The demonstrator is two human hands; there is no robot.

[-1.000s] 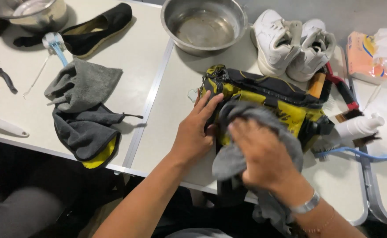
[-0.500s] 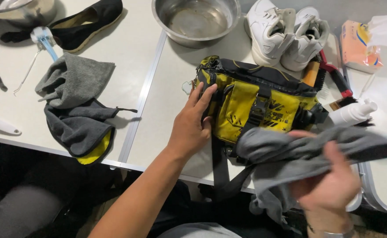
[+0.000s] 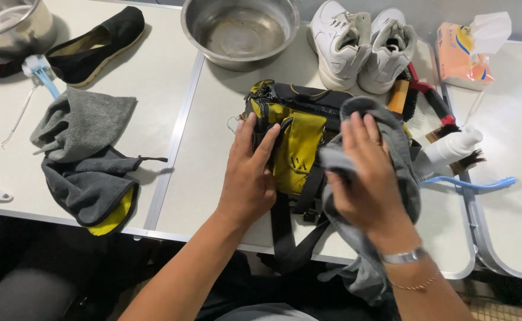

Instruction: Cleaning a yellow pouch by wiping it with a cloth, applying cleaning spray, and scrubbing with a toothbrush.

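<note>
A yellow and black bag (image 3: 299,128) lies on the white table (image 3: 213,119) in front of me, its black strap hanging over the near edge. My left hand (image 3: 249,175) lies flat on the bag's left side, fingers spread. My right hand (image 3: 368,178) presses a grey cloth (image 3: 392,142) against the bag's right side; the cloth drapes down past the table edge.
A steel bowl (image 3: 240,30) and a pair of white sneakers (image 3: 362,44) stand behind the bag. Brushes (image 3: 418,98), a white bottle (image 3: 451,148) and a tissue pack (image 3: 466,50) lie at the right. Grey cloths (image 3: 85,157), a black shoe (image 3: 94,41) and a toothbrush (image 3: 41,74) lie at the left.
My right hand drew the grey cloth off the bag to the right, then brought it back onto the bag's right side. My left hand stayed on the bag.
</note>
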